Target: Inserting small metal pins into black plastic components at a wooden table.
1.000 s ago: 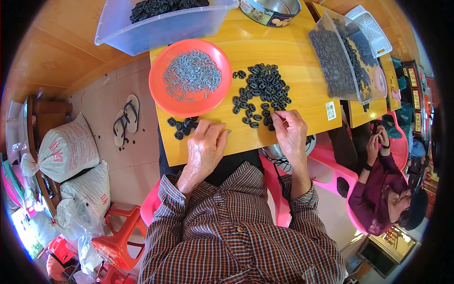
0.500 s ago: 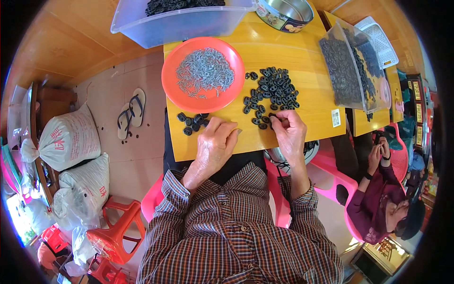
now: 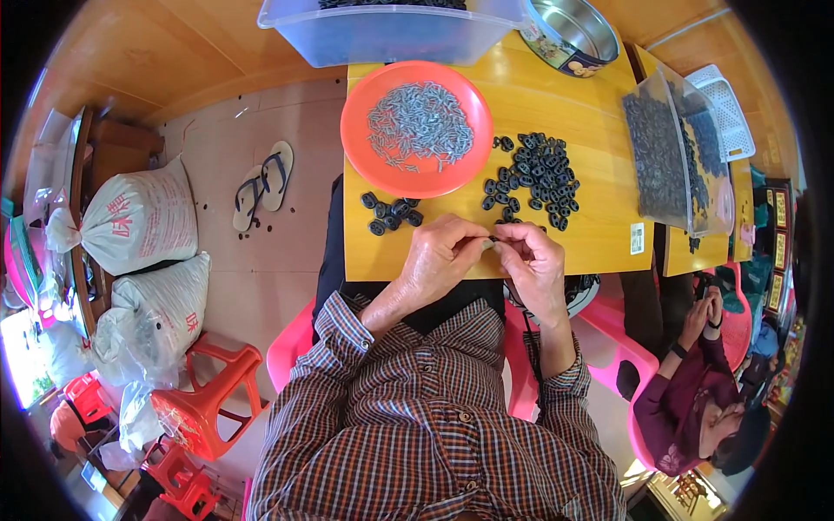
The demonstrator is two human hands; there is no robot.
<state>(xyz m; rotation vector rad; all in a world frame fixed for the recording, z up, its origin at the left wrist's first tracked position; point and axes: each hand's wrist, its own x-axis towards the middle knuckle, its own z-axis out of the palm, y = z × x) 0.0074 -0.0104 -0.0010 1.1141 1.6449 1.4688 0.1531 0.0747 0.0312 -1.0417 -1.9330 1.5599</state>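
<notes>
Near the table's front edge my two hands meet at the fingertips. Between them is a small black plastic piece point(image 3: 493, 239), largely covered by fingers. My left hand point(image 3: 439, 259) pinches it from one side, and my right hand point(image 3: 534, 267) grips it from the other. Just beyond my right hand spreads a pile of black oval two-holed pieces point(image 3: 546, 174). A smaller cluster of black pieces point(image 3: 393, 214) lies beyond my left hand. Behind that cluster, a red-orange plastic bowl point(image 3: 360, 161) holds many short grey metal pins point(image 3: 421, 126).
A clear plastic bin point(image 3: 391, 43) and a round tin point(image 3: 556, 52) stand at the back of the yellow table point(image 3: 599, 234). To the right is another clear bin point(image 3: 656, 165) of black pieces, beside a white basket point(image 3: 725, 117). A seated person point(image 3: 695, 391) works at far right.
My right hand has come away from the pile with a black piece. My left hand has left the small cluster, and the two now meet. The whole view has shifted slightly.
</notes>
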